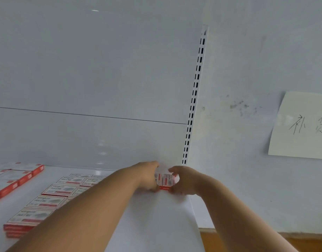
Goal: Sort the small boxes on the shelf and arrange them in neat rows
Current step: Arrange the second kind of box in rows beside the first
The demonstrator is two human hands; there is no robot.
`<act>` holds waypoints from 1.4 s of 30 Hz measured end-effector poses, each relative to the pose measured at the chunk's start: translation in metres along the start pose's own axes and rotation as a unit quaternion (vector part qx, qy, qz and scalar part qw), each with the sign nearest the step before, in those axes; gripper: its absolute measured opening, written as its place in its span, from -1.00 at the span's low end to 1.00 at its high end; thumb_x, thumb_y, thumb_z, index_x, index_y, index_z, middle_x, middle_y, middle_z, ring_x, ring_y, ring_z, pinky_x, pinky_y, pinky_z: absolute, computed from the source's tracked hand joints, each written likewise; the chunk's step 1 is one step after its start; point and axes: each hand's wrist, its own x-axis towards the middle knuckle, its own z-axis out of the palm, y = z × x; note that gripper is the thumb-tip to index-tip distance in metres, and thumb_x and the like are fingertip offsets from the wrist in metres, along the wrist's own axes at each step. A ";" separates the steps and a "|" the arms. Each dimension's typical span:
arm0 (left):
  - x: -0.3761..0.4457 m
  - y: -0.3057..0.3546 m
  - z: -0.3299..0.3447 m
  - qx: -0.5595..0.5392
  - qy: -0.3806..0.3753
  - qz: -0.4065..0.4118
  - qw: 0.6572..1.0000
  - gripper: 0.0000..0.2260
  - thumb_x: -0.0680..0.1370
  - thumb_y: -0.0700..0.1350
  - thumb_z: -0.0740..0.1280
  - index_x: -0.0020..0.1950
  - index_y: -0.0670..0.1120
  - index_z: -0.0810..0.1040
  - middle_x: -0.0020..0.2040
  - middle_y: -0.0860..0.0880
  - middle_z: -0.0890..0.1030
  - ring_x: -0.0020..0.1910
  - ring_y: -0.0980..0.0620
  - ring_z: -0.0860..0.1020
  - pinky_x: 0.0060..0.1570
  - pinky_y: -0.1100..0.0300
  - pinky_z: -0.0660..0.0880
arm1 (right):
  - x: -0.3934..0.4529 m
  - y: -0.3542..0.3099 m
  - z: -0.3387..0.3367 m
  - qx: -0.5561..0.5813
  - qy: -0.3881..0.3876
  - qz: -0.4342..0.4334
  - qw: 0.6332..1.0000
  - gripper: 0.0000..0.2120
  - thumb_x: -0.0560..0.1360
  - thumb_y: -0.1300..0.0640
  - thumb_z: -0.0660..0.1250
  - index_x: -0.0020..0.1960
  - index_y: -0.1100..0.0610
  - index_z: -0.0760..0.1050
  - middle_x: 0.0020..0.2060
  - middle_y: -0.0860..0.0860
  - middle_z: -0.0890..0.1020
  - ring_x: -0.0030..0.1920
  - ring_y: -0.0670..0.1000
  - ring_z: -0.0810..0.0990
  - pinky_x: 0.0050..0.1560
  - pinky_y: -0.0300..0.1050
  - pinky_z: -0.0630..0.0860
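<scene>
A: Foreground, lower left. What lies nearest on the shelf (156, 224)?

B: Rows of flat red-and-white boxes (45, 201), laid face up and edge to edge, the nearest apparently two deep. A further column of similar red-edged boxes (13, 180) sits at the far left.

A: How would such a box handle?

B: Judged by appearance: light, stiff card with crisp corners and a smooth printed face that may slide readily on the white shelf. Best taken by its short ends or long edges, not the face.

A: Middle distance. The arms?

B: Both forearms reach forward and converge near the shelf's back right corner.

A: And each grip?

B: The left hand (147, 176) and right hand (183, 180) flank a small pair of boxes (165, 180) standing side by side, fingers curled against the outer ends, seemingly pressing them together. The fingertips are partly hidden.

A: Background?

B: The white back panel, a slotted upright (194, 95), and a handwritten paper note (302, 126) on the wall.
</scene>
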 end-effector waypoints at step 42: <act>-0.073 -0.213 -0.033 -0.329 0.134 -0.109 0.928 -0.82 0.63 -0.15 0.21 0.05 0.00 0.61 -0.13 0.04 0.65 -0.20 0.04 0.66 -0.21 0.17 0.60 | 0.024 -0.199 0.121 0.218 0.095 0.104 0.966 -0.69 0.48 0.16 0.12 -0.05 0.06 0.65 -0.14 0.04 0.72 -0.13 0.10 0.71 -0.06 0.08 0.66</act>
